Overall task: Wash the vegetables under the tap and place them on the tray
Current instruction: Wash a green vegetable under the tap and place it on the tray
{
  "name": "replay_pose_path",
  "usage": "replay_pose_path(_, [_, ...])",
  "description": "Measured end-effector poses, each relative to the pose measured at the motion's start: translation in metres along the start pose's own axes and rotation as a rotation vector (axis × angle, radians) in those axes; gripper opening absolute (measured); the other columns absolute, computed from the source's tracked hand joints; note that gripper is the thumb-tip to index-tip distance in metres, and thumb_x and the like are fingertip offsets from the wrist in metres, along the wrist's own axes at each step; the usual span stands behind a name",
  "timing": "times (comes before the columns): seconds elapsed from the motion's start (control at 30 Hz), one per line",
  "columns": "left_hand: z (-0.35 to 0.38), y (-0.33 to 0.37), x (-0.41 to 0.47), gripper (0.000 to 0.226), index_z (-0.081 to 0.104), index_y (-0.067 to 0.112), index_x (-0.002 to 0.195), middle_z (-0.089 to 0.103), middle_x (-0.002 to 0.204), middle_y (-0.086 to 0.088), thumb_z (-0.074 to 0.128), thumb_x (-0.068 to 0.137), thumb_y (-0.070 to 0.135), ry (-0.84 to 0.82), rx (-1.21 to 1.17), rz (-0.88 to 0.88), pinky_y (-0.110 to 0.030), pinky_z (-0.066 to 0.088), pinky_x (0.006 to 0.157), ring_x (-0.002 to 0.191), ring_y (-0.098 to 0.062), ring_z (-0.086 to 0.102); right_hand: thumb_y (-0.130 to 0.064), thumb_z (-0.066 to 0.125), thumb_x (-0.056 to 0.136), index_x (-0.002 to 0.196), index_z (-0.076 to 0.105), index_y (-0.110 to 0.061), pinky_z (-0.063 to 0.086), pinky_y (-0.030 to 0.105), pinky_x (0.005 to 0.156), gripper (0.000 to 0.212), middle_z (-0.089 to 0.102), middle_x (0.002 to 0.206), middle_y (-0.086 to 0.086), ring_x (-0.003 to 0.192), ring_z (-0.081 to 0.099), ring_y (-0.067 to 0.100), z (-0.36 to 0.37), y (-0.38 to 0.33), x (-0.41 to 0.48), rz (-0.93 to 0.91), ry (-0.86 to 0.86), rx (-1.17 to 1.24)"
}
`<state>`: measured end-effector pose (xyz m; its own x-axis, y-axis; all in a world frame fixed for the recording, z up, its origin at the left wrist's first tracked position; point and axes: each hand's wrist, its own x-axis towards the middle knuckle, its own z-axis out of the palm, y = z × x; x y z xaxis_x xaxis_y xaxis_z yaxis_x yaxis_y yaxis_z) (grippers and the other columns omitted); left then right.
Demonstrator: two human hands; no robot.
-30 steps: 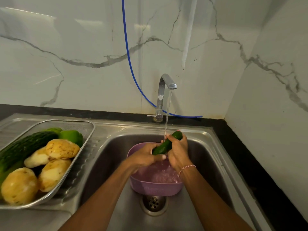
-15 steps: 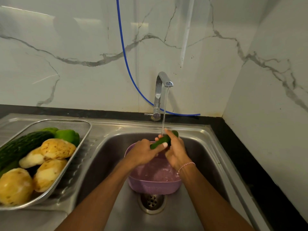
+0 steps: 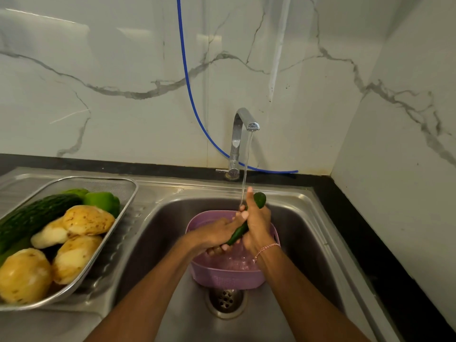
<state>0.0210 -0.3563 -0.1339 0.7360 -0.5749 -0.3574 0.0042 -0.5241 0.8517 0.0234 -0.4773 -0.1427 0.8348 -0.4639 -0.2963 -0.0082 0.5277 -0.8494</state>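
A small dark green cucumber (image 3: 260, 199) is held slanted over the sink, its upper end under the water stream from the steel tap (image 3: 240, 134). My right hand (image 3: 256, 223) grips its upper half with fingers curled round it. My left hand (image 3: 219, 234) grips its lower end from the left. Both hands are above a purple plastic basket (image 3: 222, 277) standing in the sink. At the left, a metal mesh tray (image 3: 123, 193) on the drainboard holds several potatoes (image 3: 87, 219), a long bitter gourd (image 3: 37, 215) and a green capsicum (image 3: 102, 199).
The steel sink basin (image 3: 308, 233) has a drain (image 3: 225, 299) just in front of the basket. A blue hose (image 3: 190, 95) runs down the marble wall behind the tap. A black counter edge (image 3: 357, 230) borders the sink on the right, beside a side wall.
The cucumber has tilted steeper and my left hand has slid down to its lower end. My right hand has shifted along the upper part. The water keeps running.
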Motion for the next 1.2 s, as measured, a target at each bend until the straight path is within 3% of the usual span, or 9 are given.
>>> replay_pose_path(0.17, [-0.011, 0.001, -0.003, 0.062, 0.051, 0.028, 0.066, 0.040, 0.053, 0.006, 0.057, 0.073, 0.089, -0.084, 0.046, -0.047, -0.022, 0.025, 0.044, 0.042, -0.008, 0.029, -0.074, 0.065, 0.085, 0.092, 0.063, -0.006, 0.056, 0.036, 0.059, 0.069, 0.063, 0.064, 0.008, 0.056, 0.063, 0.022, -0.013, -0.010, 0.008, 0.149, -0.004, 0.085])
replay_pose_path(0.27, [-0.020, -0.012, -0.001, 0.061, 0.066, 0.024, 0.069, 0.058, 0.052, 0.004, 0.066, 0.070, 0.085, 0.096, -0.019, -0.049, -0.023, 0.041, 0.047, 0.044, -0.008, 0.049, -0.060, 0.065, 0.095, 0.107, 0.068, -0.004, 0.060, 0.039, 0.067, 0.058, 0.075, 0.088, 0.016, 0.078, 0.073, 0.027, -0.017, -0.016, 0.008, 0.193, -0.040, 0.061])
replay_pose_path(0.33, [-0.027, -0.022, 0.002, 0.058, 0.078, 0.025, 0.094, 0.077, 0.076, -0.004, 0.077, 0.067, 0.076, 0.268, -0.150, -0.011, -0.034, 0.058, 0.065, 0.066, -0.016, 0.067, -0.042, 0.070, 0.098, 0.121, 0.066, -0.007, 0.061, 0.039, 0.066, 0.042, 0.074, 0.110, 0.019, 0.095, 0.074, 0.029, -0.018, -0.016, 0.010, 0.155, -0.077, 0.000])
replay_pose_path(0.47, [-0.034, -0.029, 0.007, 0.032, 0.063, 0.020, 0.120, 0.070, 0.099, -0.006, 0.072, 0.094, 0.036, 0.435, -0.352, 0.060, -0.025, 0.048, 0.061, 0.074, -0.013, 0.058, -0.014, 0.077, 0.092, 0.123, 0.069, -0.003, 0.065, 0.044, 0.079, 0.034, 0.072, 0.124, 0.021, 0.114, 0.070, 0.035, -0.030, -0.022, 0.014, 0.121, -0.232, -0.085])
replay_pose_path(0.6, [-0.031, -0.026, 0.011, 0.022, 0.058, 0.015, 0.126, 0.061, 0.105, -0.011, 0.057, 0.104, 0.012, 0.494, -0.565, 0.152, -0.028, 0.054, 0.075, 0.083, -0.015, 0.058, 0.001, 0.080, 0.085, 0.121, 0.075, -0.004, 0.065, 0.036, 0.086, 0.036, 0.074, 0.125, 0.015, 0.108, 0.075, 0.028, -0.047, -0.040, 0.012, 0.105, -0.442, -0.328])
replay_pose_path(0.8, [-0.019, -0.019, 0.015, 0.025, 0.067, 0.014, 0.126, 0.072, 0.117, -0.014, 0.060, 0.102, 0.013, 0.435, -0.576, 0.285, -0.039, 0.057, 0.099, 0.111, -0.025, 0.072, -0.007, 0.076, 0.093, 0.142, 0.055, -0.025, 0.060, 0.028, 0.059, 0.057, 0.075, 0.103, 0.010, 0.072, 0.070, 0.016, -0.040, -0.030, 0.007, 0.006, -0.801, -0.874])
replay_pose_path(0.93, [-0.013, -0.015, 0.013, 0.022, 0.072, 0.016, 0.121, 0.076, 0.111, -0.015, 0.062, 0.102, 0.017, 0.437, -0.438, 0.300, -0.035, 0.058, 0.096, 0.108, -0.026, 0.073, -0.038, 0.071, 0.098, 0.099, 0.066, -0.025, 0.054, 0.029, 0.057, 0.014, 0.066, 0.063, -0.004, 0.046, 0.061, 0.004, -0.029, -0.018, 0.000, -0.235, -0.653, -1.143])
replay_pose_path(1.07, [-0.011, -0.014, 0.013, 0.022, 0.077, 0.017, 0.116, 0.080, 0.102, -0.009, 0.061, 0.103, 0.025, 0.418, -0.381, 0.294, -0.047, 0.057, 0.100, 0.101, -0.028, 0.075, -0.075, 0.052, 0.093, 0.069, 0.069, -0.019, 0.056, 0.030, 0.069, 0.063, 0.068, 0.053, -0.002, 0.050, 0.069, 0.010, -0.028, -0.019, -0.006, -0.294, -0.361, -1.360])
replay_pose_path(1.2, [-0.009, -0.013, 0.013, 0.034, 0.078, 0.023, 0.106, 0.078, 0.094, -0.012, 0.054, 0.103, 0.047, 0.439, -0.339, 0.278, -0.049, 0.058, 0.093, 0.091, -0.025, 0.074, -0.072, 0.048, 0.098, 0.085, 0.075, -0.010, 0.063, 0.032, 0.072, 0.069, 0.077, 0.068, 0.007, 0.061, 0.076, 0.022, -0.027, -0.020, -0.006, -0.216, -0.403, -1.170])
